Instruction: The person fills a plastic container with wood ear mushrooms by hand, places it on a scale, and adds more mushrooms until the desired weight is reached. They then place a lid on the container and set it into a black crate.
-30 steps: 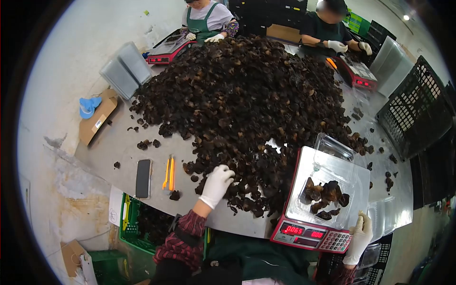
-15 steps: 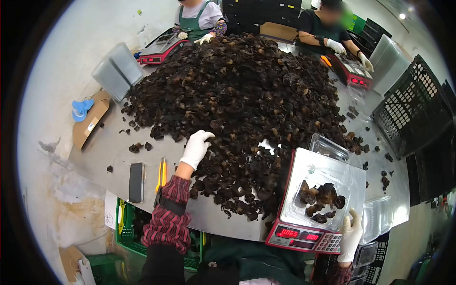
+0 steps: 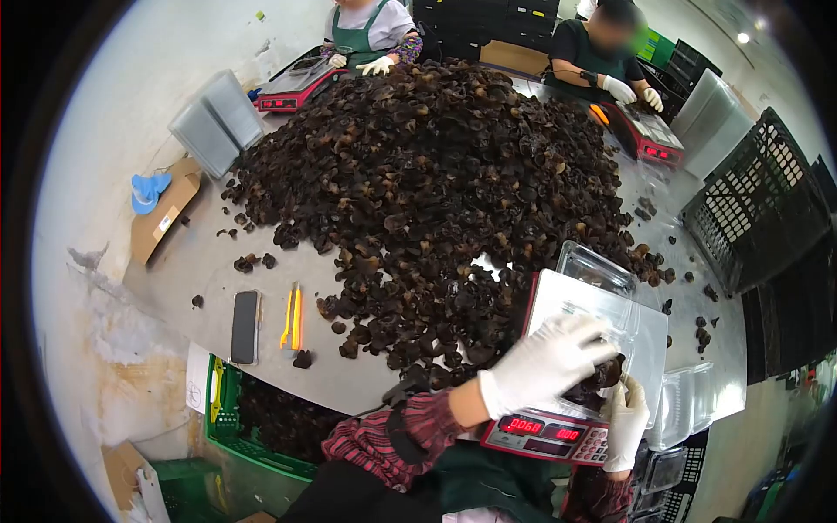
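- Noted left hand (image 3: 545, 368), gloved in white, above the plate of the red scale (image 3: 565, 295), pointing from lower left to upper right.
- Observed left fingers extended and slightly parted; unable to tell of any grasp, with the undersides hidden.
- Located dark fungus pieces (image 3: 603, 375) on the scale, partly covered by the left hand, just below its fingertips in view and between both hands.
- Unable to determine the long axis of these pieces, owing to that cover.
- Judged left hand nearer, directly overhead; noted right hand (image 3: 628, 423) close beside, at the scale's right front corner.
- Observed right fingers bent toward the same pieces; unable to tell of contact or grip.
- Found the scale's display (image 3: 525, 425) lit with red digits.
- Found heap (image 3: 427, 174) of like pieces across the surface (image 3: 187, 279), reaching the scale's left side.
- Recorded phone (image 3: 246, 327) and yellow cutter (image 3: 297, 318) side by side, well left of both hands; clear trays (image 3: 682, 410) just right of the scale.
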A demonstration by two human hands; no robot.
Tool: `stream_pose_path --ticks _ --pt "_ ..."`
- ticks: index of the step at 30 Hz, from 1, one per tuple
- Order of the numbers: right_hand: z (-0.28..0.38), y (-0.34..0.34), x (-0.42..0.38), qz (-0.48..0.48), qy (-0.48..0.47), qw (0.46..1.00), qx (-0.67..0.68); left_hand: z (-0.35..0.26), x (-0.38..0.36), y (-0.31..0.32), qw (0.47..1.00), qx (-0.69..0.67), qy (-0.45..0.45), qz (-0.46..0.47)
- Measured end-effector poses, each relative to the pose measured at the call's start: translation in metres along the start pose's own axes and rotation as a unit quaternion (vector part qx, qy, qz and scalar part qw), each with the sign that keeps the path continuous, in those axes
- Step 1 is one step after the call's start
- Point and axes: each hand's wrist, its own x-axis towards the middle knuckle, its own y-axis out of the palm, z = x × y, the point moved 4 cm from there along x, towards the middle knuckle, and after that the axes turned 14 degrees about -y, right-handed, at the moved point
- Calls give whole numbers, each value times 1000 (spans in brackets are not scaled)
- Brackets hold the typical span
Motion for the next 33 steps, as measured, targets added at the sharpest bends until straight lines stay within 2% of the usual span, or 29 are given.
stream_pose_path --ticks 2,4,6,7,9,11,13,14,17,18,20,22,23,24,25,26,28,30,32,33 --pt "-2 -2 0 19 -29 999 -37 56 -5 -6 986 -53 -153 51" --pt "-2 -2 0 15 -17 999 -24 103 -28 -12 968 150 -195 -48" --pt "3 -2 -1 10 -32 999 -20 119 -58 -11 934 296 -200 -5" --pt "5 -2 -1 10 -32 999 -19 136 -79 -2 923 322 -203 65" --pt "8 -2 -1 24 -24 999 -25 147 -104 -19 940 295 -164 49" --pt "8 -5 -2 27 -14 999 -19 150 -119 -50 909 338 -226 88" --pt "13 -6 -3 35 7 999 5 157 -133 -75 896 353 -256 79" --pt "7 -9 -1 31 5 999 7 163 -136 -84 869 349 -312 157" --pt "15 -18 1 19 -35 999 -35 160 -112 -109 847 310 -334 273" --pt "16 -21 3 15 -37 999 -35 159 -93 -114 861 276 -330 271" --pt "12 -28 6 -13 -17 999 -47 187 -49 -104 913 221 -293 177" --pt "5 -34 12 -42 -7 999 -29 218 -8 -86 937 245 -248 28" --pt "2 -41 17 -60 -69 991 -93 242 0 -70 931 274 -242 18" --pt "-4 -50 21 -78 -129 976 -157 255 -5 -53 914 283 -284 64" --pt "-34 -63 27 -94 -83 983 -133 248 -3 -44 896 303 -304 110" --pt "-74 -84 35 -111 -136 960 -217 236 -5 -40 875 323 -326 156" --pt "-34 -93 33 -136 -13 979 -152 213 -25 -34 885 333 -252 204" --pt "-108 -129 43 -136 -22 957 -254 189 -50 -37 885 253 -276 277" --pt "-130 -142 44 -148 -29 932 -329 174 -66 -45 873 176 -288 353" --pt "-143 -146 44 -155 -41 921 -354 166 -69 -52 886 169 -262 343"
